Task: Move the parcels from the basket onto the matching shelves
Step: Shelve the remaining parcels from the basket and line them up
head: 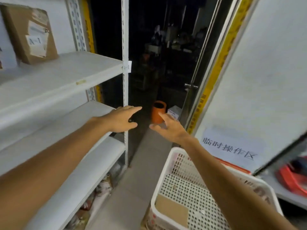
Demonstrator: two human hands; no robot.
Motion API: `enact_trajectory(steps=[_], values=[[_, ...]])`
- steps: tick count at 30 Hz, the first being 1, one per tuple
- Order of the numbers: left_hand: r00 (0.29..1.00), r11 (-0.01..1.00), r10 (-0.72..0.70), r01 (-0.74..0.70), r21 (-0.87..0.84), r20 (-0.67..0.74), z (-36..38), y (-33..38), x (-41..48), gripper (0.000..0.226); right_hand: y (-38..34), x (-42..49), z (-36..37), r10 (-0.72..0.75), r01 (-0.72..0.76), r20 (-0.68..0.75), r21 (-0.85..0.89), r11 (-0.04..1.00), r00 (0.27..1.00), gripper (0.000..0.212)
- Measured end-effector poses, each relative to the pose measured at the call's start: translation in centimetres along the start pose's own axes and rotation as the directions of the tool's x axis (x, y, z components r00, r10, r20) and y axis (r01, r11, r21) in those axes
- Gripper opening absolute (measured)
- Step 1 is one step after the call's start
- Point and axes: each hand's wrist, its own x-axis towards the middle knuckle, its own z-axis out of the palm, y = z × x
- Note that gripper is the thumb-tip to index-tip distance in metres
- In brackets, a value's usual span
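Note:
A white perforated basket (167,165) stands at the lower right, with a brown cardboard parcel (172,209) lying inside near its front corner. On the upper white shelf (69,72) at the left leans a brown parcel (31,33) with a paper label reading A-1. A small tag (127,66) is stuck on the shelf's upright. My left hand (123,119) reaches forward beside the shelf upright, fingers spread and empty. My right hand (168,128) is stretched out above the basket's far rim, fingers spread, holding nothing.
Lower white shelves (93,165) run along the left, with bagged items on the floor beneath. An orange cylinder (158,112) and a small white box (174,112) sit on the floor by a dark glass doorway. A white board with a printed sign (230,149) leans at the right.

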Motion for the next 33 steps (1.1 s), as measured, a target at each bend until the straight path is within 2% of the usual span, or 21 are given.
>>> enact_trajectory(steps=[5, 10, 15, 20, 23, 28, 31, 33], values=[[0.982, 0.991, 0.132, -0.129, -0.030, 0.134, 6.8, 5.9, 3.0, 0.066, 7.5, -4.0, 0.0, 0.138, -0.138, -0.005, -0.007, 0.990, 0.990, 0.079], [0.957, 0.981, 0.188, -0.174, -0.080, 0.223, 13.6, 10.2, 5.7, 0.063, 14.7, -7.1, 0.6, 0.241, -0.245, 0.046, 0.085, 0.966, 0.969, 0.076], [0.932, 0.987, 0.157, -0.138, -0.082, 0.327, 18.6, 13.2, 8.1, 0.062, 21.3, -8.4, 0.7, 0.261, -0.276, 0.108, 0.165, 0.947, 0.959, 0.073], [0.937, 0.994, 0.094, -0.068, -0.087, 0.336, 23.1, 15.9, 10.1, 0.058, 27.2, -8.2, 1.4, 0.255, -0.296, 0.179, 0.261, 0.919, 0.950, 0.063], [0.913, 0.995, 0.077, -0.042, -0.096, 0.401, 26.8, 16.5, 10.0, 0.057, 30.3, -8.8, 3.4, 0.258, -0.326, 0.252, 0.280, 0.903, 0.933, 0.061], [0.859, 0.992, 0.050, 0.018, -0.129, 0.509, 33.3, 15.4, 9.7, 0.052, 35.1, -10.0, 7.9, 0.371, -0.501, 0.436, 0.232, 0.834, 0.820, 0.074], [0.851, 0.986, 0.066, 0.023, -0.162, 0.521, 37.7, 14.1, 10.0, 0.049, 37.9, -10.6, 11.6, 0.426, -0.582, 0.486, 0.229, 0.780, 0.763, 0.073], [0.821, 0.987, 0.076, 0.019, -0.161, 0.565, 41.1, 13.0, 10.3, 0.048, 39.8, -11.0, 14.4, 0.458, -0.624, 0.510, 0.218, 0.750, 0.729, 0.070]])
